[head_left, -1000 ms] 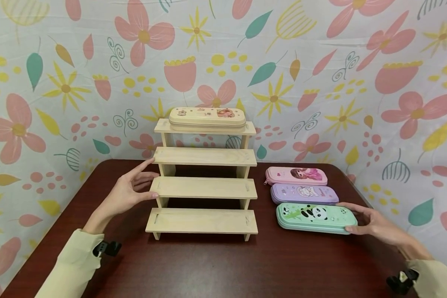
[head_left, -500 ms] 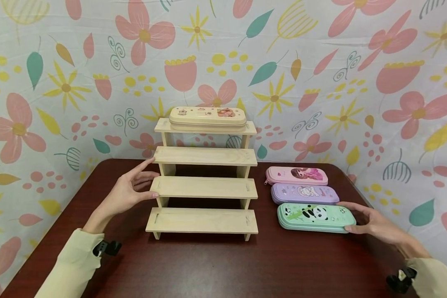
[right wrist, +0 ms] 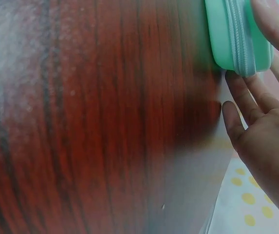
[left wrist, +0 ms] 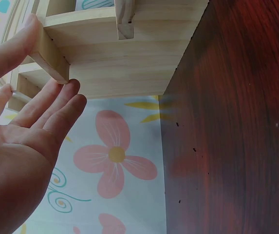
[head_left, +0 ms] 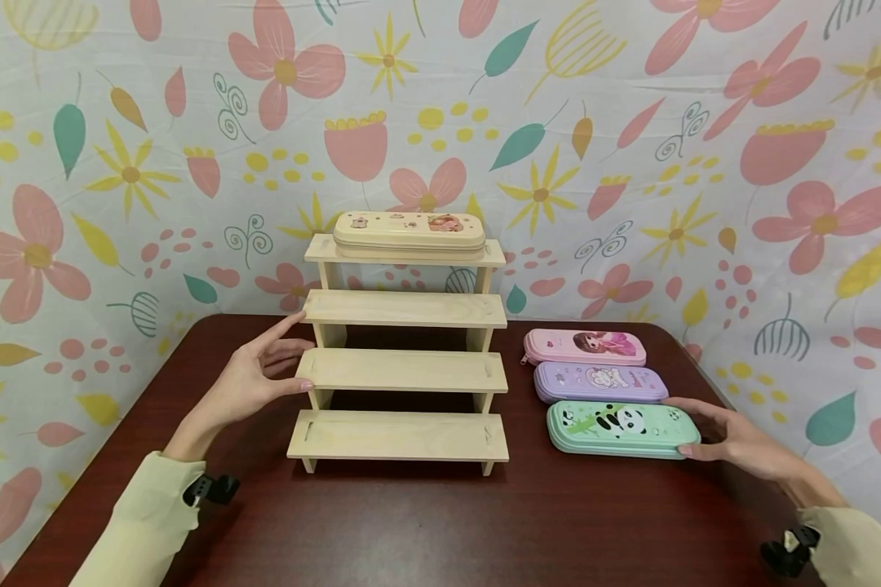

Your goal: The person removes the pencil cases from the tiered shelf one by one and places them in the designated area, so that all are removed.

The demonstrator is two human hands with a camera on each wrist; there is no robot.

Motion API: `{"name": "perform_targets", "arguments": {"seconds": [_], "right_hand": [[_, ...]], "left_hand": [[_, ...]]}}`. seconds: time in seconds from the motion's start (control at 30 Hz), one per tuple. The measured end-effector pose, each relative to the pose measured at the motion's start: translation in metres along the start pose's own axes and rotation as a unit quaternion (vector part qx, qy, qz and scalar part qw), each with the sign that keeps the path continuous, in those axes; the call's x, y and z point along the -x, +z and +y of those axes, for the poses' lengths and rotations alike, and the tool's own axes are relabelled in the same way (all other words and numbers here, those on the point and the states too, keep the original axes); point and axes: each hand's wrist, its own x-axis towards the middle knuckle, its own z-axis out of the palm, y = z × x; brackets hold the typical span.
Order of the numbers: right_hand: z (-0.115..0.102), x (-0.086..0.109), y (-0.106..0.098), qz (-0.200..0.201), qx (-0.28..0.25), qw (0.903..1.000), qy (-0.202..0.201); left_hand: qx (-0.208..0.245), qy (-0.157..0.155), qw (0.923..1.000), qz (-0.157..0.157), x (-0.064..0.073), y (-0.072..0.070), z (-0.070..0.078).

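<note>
A pale wooden stepped display shelf (head_left: 404, 371) stands on the dark table. My left hand (head_left: 253, 371) holds its left side, with the index fingertip on an upper step's corner. In the left wrist view, that step's end (left wrist: 51, 56) lies between the thumb and the other fingers. My right hand (head_left: 737, 444) grips the right end of a mint green pencil case (head_left: 595, 428) with a panda picture, thumb in front and fingers behind. The right wrist view shows the case's zipper (right wrist: 239, 36) edge close over the table. A cream pencil case (head_left: 411, 235) lies on the top step.
Behind the green case lie a purple pencil case (head_left: 595, 381) and a pink pencil case (head_left: 587, 346), one behind the other. A flower-patterned cloth backdrop (head_left: 602, 122) rises behind the brown table (head_left: 411, 530).
The green pencil case has turned very slightly, so it now lies straighter, its left end a touch further right. My left hand has stayed at the shelf.
</note>
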Motion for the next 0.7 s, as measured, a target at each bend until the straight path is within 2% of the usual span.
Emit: {"name": "perform_targets", "arguments": {"seconds": [0.5,0.7], "right_hand": [[-0.002,-0.0003,-0.001,0.001,0.013,0.9998,-0.012],[-0.0023,0.0031,-0.0036,0.012,0.009,0.9994,-0.031]], "left_hand": [[0.001,0.0,1.0,0.001,0.0,-0.0005,0.0007],[0.0,-0.003,1.0,0.0,0.0002,0.0001,0.0008]]}}
